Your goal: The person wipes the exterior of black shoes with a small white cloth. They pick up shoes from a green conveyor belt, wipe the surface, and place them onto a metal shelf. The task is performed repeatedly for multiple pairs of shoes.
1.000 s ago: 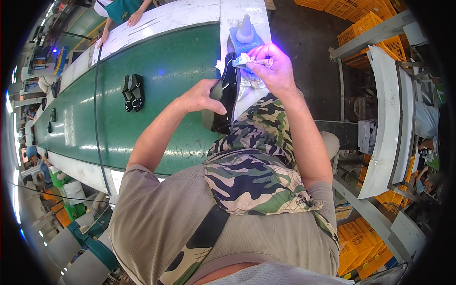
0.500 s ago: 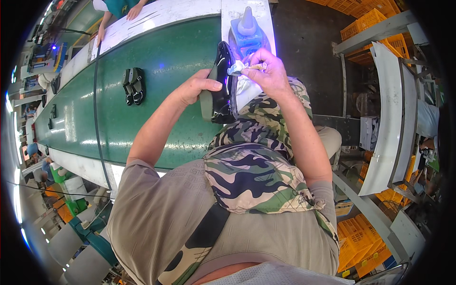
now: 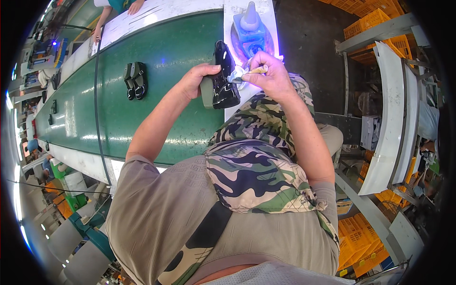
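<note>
A glossy black shoe [image 3: 225, 85] with a grey-green sole is held up over the edge of the green belt. My left hand [image 3: 195, 80] grips it from the sole side, thumb lying along the shoe. On the other side, my right hand [image 3: 272, 78] pinches a crumpled white cloth [image 3: 235, 75] at the shoe's glossy upper. Something small and beige also shows between the right fingers; its kind cannot be made out. Just beyond the right hand stands a blue bottle [image 3: 250, 34] with a pale cone-shaped nozzle.
A pair of dark shoes [image 3: 136, 80] lies on the green conveyor belt [image 3: 180, 42]. A black cord [image 3: 97, 104] crosses it. Another person's hand [image 3: 136, 6] rests on the white far ledge [image 3: 156, 16]. Orange crates [image 3: 363, 237] and metal frames stand to the right.
The shoe has turned in my left hand and moved slightly up. My right hand with the cloth has shifted a little down along the shoe.
</note>
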